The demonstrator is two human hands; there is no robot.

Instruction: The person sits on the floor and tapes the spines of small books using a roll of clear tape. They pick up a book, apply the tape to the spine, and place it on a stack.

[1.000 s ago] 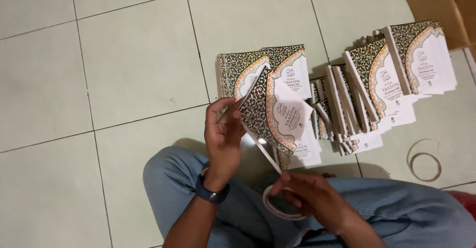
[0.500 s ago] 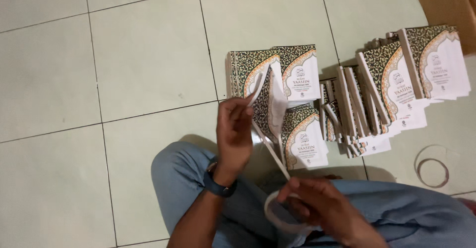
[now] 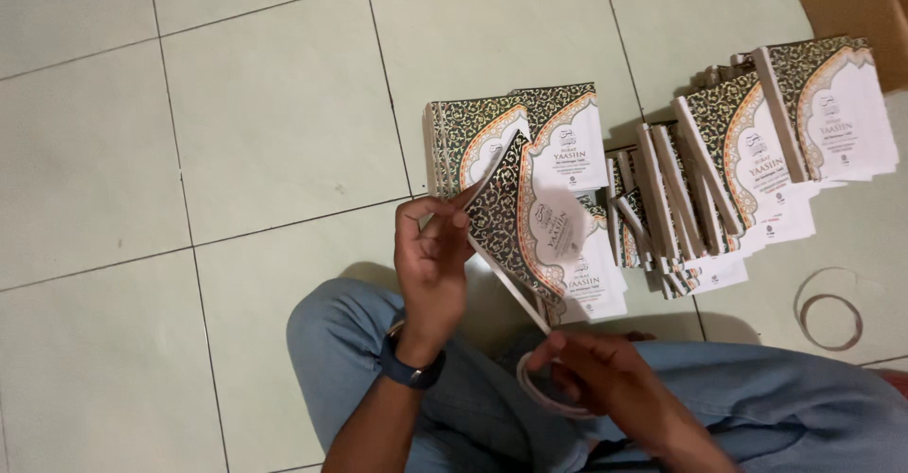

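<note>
The left hand (image 3: 430,265) holds a small booklet (image 3: 530,222) by its left edge, fingers closed around it, above the tiled floor (image 3: 236,151). Half a second ago the booklet was seen nearly edge-on, as a narrow shape; now its patterned dark and white cover is turned more toward the camera and lifted a little higher. A strip of tape (image 3: 511,279) runs from the lower edge of the booklet down to the right hand (image 3: 605,378). This hand grips a tape roll (image 3: 553,397) just over the lap in blue trousers (image 3: 454,397), in almost the same place as before. So the strip looks stretched tight between the two hands, and the booklet seems to be in the middle of being taped.

For counting: one booklet is in the hand. Behind it on the floor lies a low pile with two covers side by side on top. To the right stands a leaning row of booklets (image 3: 719,180), too many and too close to count exactly. One tape roll is in the hand, and one more thin ring (image 3: 830,322) lies on the floor at the right.
</note>
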